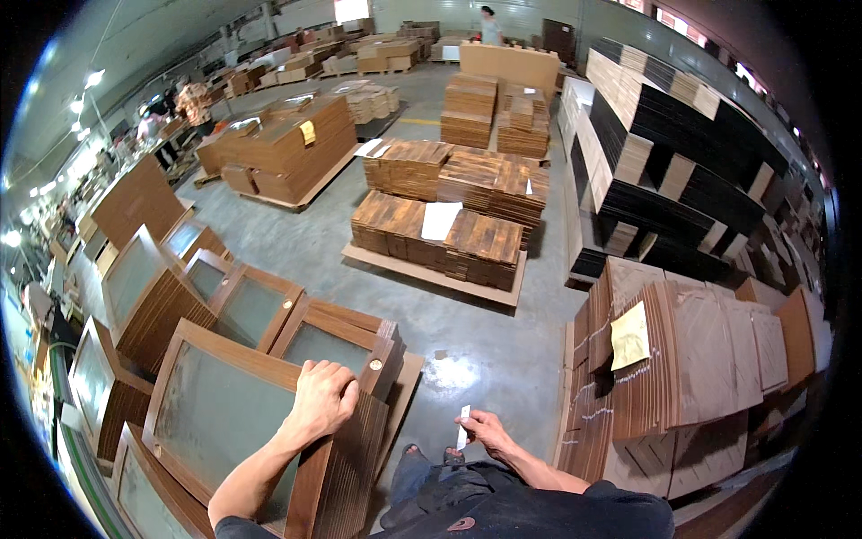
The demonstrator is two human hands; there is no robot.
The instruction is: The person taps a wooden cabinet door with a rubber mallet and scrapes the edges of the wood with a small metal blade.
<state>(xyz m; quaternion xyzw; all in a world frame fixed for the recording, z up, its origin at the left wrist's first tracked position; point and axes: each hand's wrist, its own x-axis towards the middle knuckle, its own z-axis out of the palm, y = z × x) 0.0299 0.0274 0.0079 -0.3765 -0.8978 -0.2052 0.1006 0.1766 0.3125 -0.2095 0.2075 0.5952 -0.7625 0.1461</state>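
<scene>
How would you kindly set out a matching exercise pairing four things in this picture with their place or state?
Things:
1. Left hand
2. Right hand
3. Nearer yellow paper
4. Black-and-pale panel stack

Places or states:
A. Lying on a stack of brown panels at the lower right
B. Piled high at the upper right
C. On the corner of a stack of wood-framed panels
D. Holding a small white strip

Right pairs: 1-C; 2-D; 3-A; 4-B
</scene>
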